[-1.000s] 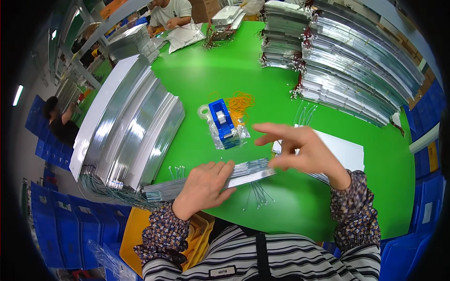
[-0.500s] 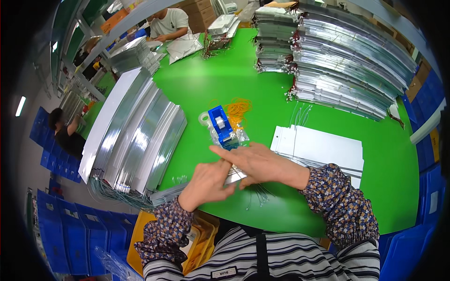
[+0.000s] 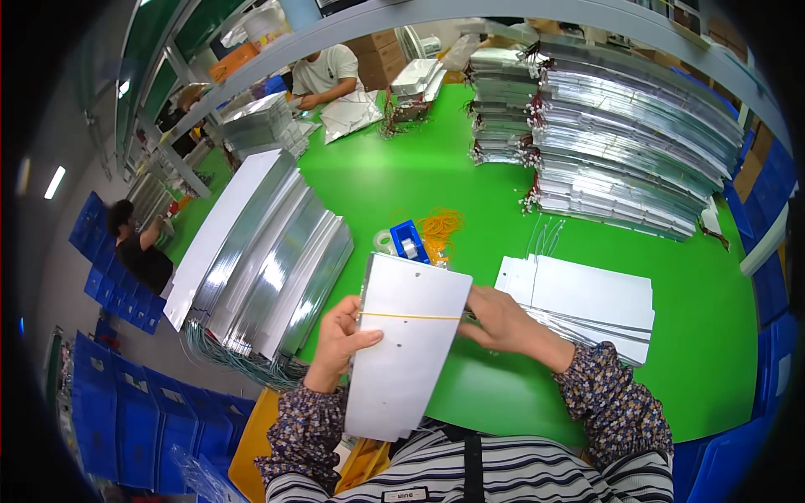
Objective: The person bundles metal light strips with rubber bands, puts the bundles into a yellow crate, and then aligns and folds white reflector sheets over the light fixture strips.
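A bundle of long white flat panels point(image 3: 402, 369) is tilted up in front of me, with a few small dark holes along its face. A yellow rubber band point(image 3: 419, 317) runs across it. My left hand point(image 3: 338, 342) grips the left edge, thumb on the white face and fingers around the side. At the right edge, level with the band, my right hand point(image 3: 506, 324) is closed, its fingertips partly hidden behind the bundle. Just beyond the bundle's far end stand a blue tape dispenser point(image 3: 408, 240) and a heap of yellow rubber bands point(image 3: 441, 228).
White panels with thin wires point(image 3: 579, 289) lie on the green table point(image 3: 537, 402) to the right. Silvery panel stacks point(image 3: 272, 243) stand at left, and tall ones point(image 3: 629, 159) at the back right. A co-worker point(image 3: 331, 75) sits at the far side. A grey beam point(image 3: 419, 32) crosses above.
The bundle has been raised and turned so its white face shows with the band across it. My hands, earlier crossed together over it, are now apart at its two sides.
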### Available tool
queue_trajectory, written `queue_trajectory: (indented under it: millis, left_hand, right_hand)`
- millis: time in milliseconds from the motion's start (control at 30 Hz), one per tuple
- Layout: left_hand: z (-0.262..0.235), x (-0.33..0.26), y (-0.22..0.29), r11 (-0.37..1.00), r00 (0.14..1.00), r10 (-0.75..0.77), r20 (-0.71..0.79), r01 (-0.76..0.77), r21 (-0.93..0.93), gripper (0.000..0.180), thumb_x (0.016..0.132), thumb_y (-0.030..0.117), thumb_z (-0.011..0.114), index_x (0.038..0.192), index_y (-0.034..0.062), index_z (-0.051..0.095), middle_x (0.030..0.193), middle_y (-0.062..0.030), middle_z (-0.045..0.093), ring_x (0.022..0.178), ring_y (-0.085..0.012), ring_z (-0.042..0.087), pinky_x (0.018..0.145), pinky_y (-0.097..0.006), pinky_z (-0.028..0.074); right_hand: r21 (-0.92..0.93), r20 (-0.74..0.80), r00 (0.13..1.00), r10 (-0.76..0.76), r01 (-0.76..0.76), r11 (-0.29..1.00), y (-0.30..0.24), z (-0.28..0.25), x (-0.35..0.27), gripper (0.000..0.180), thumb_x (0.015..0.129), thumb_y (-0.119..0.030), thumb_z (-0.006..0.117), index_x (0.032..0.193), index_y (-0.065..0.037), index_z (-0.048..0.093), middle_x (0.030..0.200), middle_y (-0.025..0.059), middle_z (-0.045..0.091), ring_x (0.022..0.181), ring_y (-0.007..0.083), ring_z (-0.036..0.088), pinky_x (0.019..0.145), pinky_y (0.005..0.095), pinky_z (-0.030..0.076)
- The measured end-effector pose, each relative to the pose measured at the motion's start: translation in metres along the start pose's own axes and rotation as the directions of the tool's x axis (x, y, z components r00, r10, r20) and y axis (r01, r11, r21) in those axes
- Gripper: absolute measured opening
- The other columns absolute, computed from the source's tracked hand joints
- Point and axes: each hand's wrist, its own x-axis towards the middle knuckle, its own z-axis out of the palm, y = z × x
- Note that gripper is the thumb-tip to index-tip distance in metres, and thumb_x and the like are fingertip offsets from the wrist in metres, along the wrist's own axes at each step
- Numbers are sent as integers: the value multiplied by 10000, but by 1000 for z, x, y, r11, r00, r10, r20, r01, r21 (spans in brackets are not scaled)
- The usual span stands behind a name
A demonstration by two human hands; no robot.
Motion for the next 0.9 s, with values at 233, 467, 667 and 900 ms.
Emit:
queue_trajectory:
  millis: [233, 467, 667, 900]
  left_hand:
    - [8, 13, -3, 989, 999, -29, 26, 32, -142, 475, 707, 28, 674, 1139, -60, 499, 1043, -157, 626, 869, -185, 648, 768, -299, 536]
    - [5, 13, -2, 978, 1000, 21, 21, -16, -207, 475, 730, 27, 631, 1171, -76, 487, 1056, -186, 621, 873, -211, 655, 781, -317, 543]
    - [3, 24, -14, 947, 999, 32, -20, -37, -318, 469, 753, 18, 619, 1188, -77, 470, 1053, -188, 620, 882, -223, 653, 779, -337, 548]
    - [9, 31, -14, 940, 979, 93, -181, -146, -308, 433, 799, 31, 603, 1202, -47, 464, 1035, -158, 622, 898, -210, 640, 832, -335, 524]
  right_hand:
    - [490, -26, 980, 196, -158, 857, -10, -12, 2, 252, 801, -73, 570, 1040, 9, 563, 896, 139, 608, 847, 235, 599, 785, 324, 463]
    - [614, 104, 968, 227, -242, 751, -19, -12, 1, 153, 831, -89, 580, 951, 2, 551, 828, 40, 579, 777, 94, 540, 733, 248, 441]
    - [761, -133, 868, 478, -220, 610, -33, 31, -3, 161, 852, -75, 588, 968, -11, 496, 835, 9, 492, 740, 42, 467, 664, 215, 411]
    - [631, -171, 898, 406, -217, 745, -46, 51, -17, 638, 872, -46, 568, 1384, 1, 189, 1157, 160, 534, 1034, 178, 541, 846, 282, 458]
